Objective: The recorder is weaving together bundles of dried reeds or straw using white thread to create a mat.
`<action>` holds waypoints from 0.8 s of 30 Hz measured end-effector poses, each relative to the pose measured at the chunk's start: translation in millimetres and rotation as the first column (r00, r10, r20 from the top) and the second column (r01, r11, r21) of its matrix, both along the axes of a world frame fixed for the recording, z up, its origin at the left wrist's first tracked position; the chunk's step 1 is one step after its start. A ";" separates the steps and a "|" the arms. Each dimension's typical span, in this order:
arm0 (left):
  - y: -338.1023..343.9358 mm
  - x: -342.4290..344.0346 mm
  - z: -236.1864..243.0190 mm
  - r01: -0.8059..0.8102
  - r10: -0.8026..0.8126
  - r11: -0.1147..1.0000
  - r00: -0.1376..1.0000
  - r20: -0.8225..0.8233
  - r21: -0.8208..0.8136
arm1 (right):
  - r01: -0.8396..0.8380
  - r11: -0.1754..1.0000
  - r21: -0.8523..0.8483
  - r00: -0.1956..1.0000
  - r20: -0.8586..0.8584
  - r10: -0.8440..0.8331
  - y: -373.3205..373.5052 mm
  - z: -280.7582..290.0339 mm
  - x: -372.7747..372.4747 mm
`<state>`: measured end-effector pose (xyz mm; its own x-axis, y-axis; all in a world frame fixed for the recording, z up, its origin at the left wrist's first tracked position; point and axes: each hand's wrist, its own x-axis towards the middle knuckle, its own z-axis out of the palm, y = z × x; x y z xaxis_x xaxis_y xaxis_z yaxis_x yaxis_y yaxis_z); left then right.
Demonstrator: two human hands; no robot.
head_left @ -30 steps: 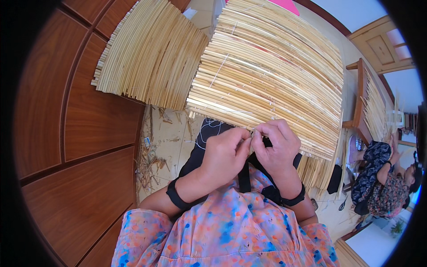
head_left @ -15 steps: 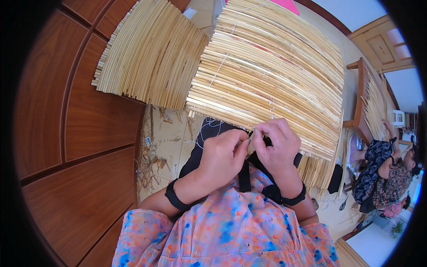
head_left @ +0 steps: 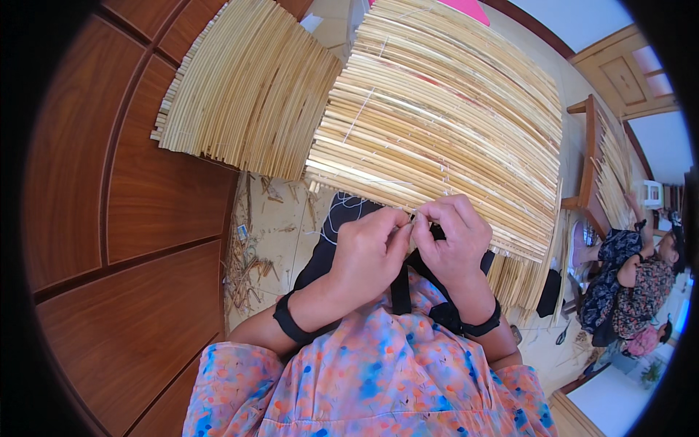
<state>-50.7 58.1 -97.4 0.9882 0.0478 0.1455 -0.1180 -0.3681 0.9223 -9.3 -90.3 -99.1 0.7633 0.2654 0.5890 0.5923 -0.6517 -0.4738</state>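
In front of me lies a mat of pale reed stalks (head_left: 437,138), its stalks side by side and joined by white stitching. At its near edge, both hands meet with fingertips almost touching. My left hand (head_left: 368,244) is closed in a pinch on thin white thread (head_left: 342,211), which loops loosely over my dark-clad lap. My right hand (head_left: 455,233) also pinches, thumb against forefinger, on a short bit of the thread between the two hands. The fingers hide most of what lies between them.
A second reed mat (head_left: 244,95) lies left, beside brown wooden panels (head_left: 131,240). Reed scraps (head_left: 251,273) litter the tiled floor. More stalks (head_left: 520,280) lie under the mat's right side. Far right, another person (head_left: 637,291) sits by a wooden bench (head_left: 593,167) holding stalks.
My left hand has shifted slightly right and its fingertips have come closer to the right hand's. The right hand stays nearly in place, and the mats have not visibly moved.
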 end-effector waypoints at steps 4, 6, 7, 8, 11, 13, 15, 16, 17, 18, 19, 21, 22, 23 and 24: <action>-1.9 0.4 0.4 -0.020 0.020 1.000 1.000 0.020 0.004 | -0.031 0.999 0.009 0.999 0.018 0.031 0.5 0.0 1.6; -1.6 1.0 -0.4 -0.039 0.039 0.999 0.999 0.016 0.014 | -0.033 0.999 0.007 0.999 0.015 0.033 0.5 0.1 1.4; -0.5 1.3 -0.2 -0.036 0.036 0.999 0.999 0.004 0.000 | -0.037 0.999 0.005 0.999 0.013 0.037 0.6 0.1 1.4; 0.4 1.4 0.8 -0.035 0.035 0.999 0.999 -0.007 -0.012 | -0.037 0.999 0.007 0.999 0.013 0.036 1.1 0.6 1.5; -1.1 -0.5 2.8 -0.034 0.024 0.996 0.994 0.107 0.088 | -0.033 0.999 0.013 0.999 0.027 0.033 2.4 0.8 1.6; -2.9 0.2 1.7 -0.039 0.034 0.997 0.996 0.082 0.068 | -0.016 1.000 0.015 0.999 0.029 0.016 2.0 -0.6 1.2; -0.9 1.4 2.9 -0.046 0.043 0.998 0.997 0.059 0.053 | -0.002 1.000 0.024 1.000 0.011 0.002 1.7 1.4 0.1; 1.6 1.9 3.7 -0.029 0.025 0.998 0.997 0.069 0.061 | 0.011 0.999 0.031 1.000 -0.007 -0.011 1.8 2.2 -0.3; 3.3 2.4 3.9 -0.013 0.008 0.998 0.997 0.080 0.068 | 0.011 0.999 0.031 1.000 -0.007 -0.011 2.4 1.9 -0.2; 3.0 3.4 1.0 -0.032 0.028 0.998 0.997 0.078 0.050 | 0.010 0.999 0.033 1.000 -0.005 -0.010 3.1 1.2 0.0; 2.9 2.6 1.6 -0.032 0.028 0.998 0.997 0.078 0.050 | 0.009 0.999 0.034 1.000 -0.004 -0.009 3.8 0.6 0.2; 2.1 1.2 2.3 0.004 -0.013 0.995 0.996 0.091 0.097 | 0.015 0.999 0.037 1.000 -0.009 -0.014 2.9 -1.4 0.4; 3.2 1.4 1.4 0.006 -0.014 0.995 0.996 0.091 0.096 | 0.018 0.999 0.041 1.000 -0.015 -0.018 2.4 -2.2 0.6; 5.7 1.6 0.8 0.014 -0.028 0.992 0.994 0.108 0.124 | 0.019 0.999 0.041 1.000 -0.015 -0.018 2.4 -1.5 0.9; 7.9 1.4 0.1 0.022 -0.041 0.988 0.991 0.124 0.152 | 0.021 0.999 0.044 1.000 -0.021 -0.020 2.4 -0.5 1.3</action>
